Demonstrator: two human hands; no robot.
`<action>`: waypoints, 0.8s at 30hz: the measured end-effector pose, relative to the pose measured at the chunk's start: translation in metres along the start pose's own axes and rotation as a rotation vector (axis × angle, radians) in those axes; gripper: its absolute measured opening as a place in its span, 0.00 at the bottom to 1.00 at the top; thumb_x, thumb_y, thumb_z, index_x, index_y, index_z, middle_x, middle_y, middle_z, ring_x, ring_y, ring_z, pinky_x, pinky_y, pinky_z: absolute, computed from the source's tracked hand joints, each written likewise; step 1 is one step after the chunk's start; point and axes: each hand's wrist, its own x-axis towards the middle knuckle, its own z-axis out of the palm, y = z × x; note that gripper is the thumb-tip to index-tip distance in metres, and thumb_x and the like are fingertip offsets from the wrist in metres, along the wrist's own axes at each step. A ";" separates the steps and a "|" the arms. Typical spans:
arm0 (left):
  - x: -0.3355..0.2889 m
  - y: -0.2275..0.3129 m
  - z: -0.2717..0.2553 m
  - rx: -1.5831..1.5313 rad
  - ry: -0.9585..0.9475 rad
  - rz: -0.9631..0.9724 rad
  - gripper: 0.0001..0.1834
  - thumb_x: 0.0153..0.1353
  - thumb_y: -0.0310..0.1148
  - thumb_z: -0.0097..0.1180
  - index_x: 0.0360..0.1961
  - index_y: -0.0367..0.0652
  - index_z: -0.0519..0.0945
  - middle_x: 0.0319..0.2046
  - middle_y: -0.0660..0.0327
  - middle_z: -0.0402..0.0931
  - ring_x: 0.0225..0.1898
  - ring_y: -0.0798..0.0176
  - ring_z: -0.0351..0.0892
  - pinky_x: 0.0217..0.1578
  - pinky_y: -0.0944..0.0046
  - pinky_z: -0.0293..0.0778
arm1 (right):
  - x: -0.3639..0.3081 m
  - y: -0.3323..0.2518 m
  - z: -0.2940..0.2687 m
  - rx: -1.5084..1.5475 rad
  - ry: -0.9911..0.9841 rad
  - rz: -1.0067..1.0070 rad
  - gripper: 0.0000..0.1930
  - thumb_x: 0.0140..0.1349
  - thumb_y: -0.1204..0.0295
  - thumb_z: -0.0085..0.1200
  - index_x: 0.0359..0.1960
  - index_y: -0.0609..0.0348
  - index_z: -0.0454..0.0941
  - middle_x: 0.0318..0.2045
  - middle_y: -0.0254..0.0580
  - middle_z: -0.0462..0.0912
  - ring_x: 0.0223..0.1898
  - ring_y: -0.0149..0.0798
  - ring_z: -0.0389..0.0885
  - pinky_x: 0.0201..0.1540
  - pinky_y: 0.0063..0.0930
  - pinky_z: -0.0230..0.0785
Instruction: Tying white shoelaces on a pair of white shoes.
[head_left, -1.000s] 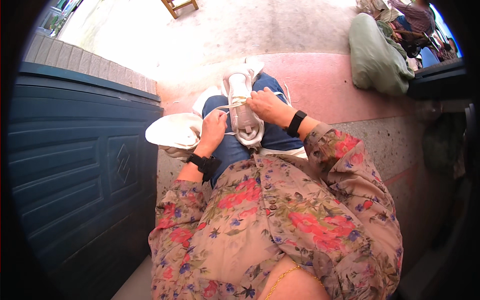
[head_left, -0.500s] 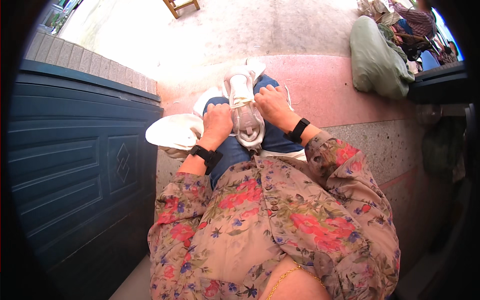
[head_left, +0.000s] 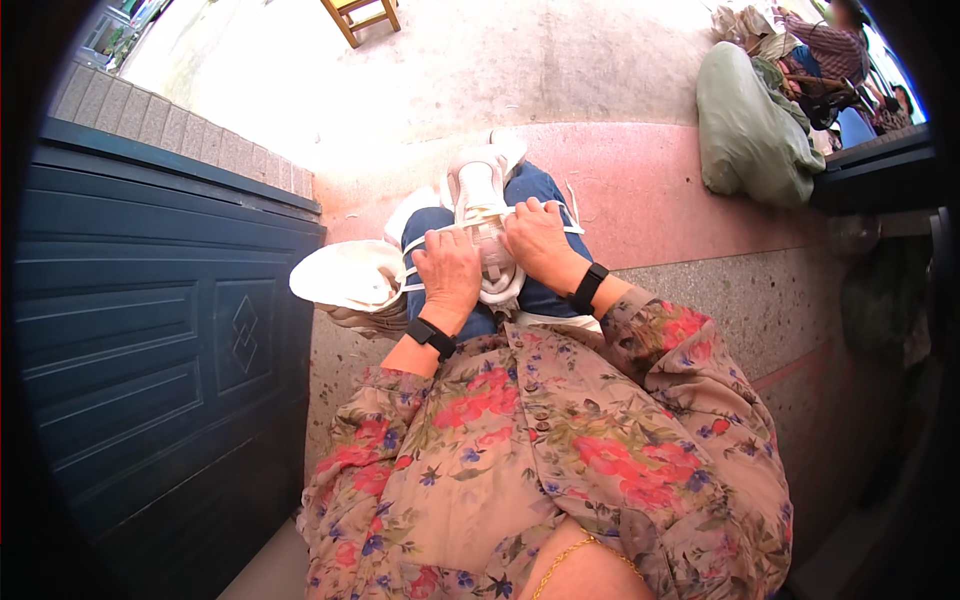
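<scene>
A pale sneaker rests between my jeans-clad thighs, its heel opening toward me. White shoelace crosses over its tongue. My left hand is closed on the lace at the shoe's left side, and loose lace shows to the left of that hand. On the other side, my right hand pinches the lace close to the eyelets, with a free end sticking out to the right. My fingers hide part of the lacing. Each wrist wears a black band.
A white rounded thing lies on a pile left of my legs. Beyond it stands a dark blue panelled door. At far right are a full green sack and a seated person. A wooden stool stands ahead.
My left hand has moved slightly toward me and right, and my right hand slightly left. The lace now shows stretched out sideways past both hands. The view has tilted a little.
</scene>
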 end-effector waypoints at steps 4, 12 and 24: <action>0.001 -0.031 0.035 -0.075 -0.022 -0.136 0.07 0.50 0.29 0.48 0.31 0.41 0.75 0.30 0.57 0.74 0.38 0.55 0.68 0.31 0.55 0.63 | 0.004 0.016 0.021 -0.040 -0.023 0.057 0.07 0.50 0.70 0.48 0.26 0.58 0.77 0.29 0.44 0.74 0.38 0.43 0.70 0.39 0.40 0.60; 0.023 -0.015 0.008 -0.069 0.105 0.097 0.08 0.43 0.28 0.51 0.27 0.44 0.78 0.31 0.62 0.70 0.37 0.58 0.65 0.31 0.59 0.62 | -0.001 0.020 0.033 0.541 0.194 0.200 0.07 0.49 0.77 0.46 0.30 0.62 0.73 0.25 0.50 0.74 0.33 0.51 0.72 0.37 0.41 0.64; 0.070 -0.012 -0.057 -1.010 0.061 -0.101 0.05 0.50 0.28 0.58 0.26 0.39 0.79 0.31 0.62 0.73 0.33 0.63 0.71 0.34 0.66 0.67 | 0.001 0.018 0.023 0.258 0.091 -0.063 0.07 0.46 0.76 0.49 0.29 0.60 0.74 0.25 0.45 0.75 0.33 0.46 0.73 0.35 0.35 0.67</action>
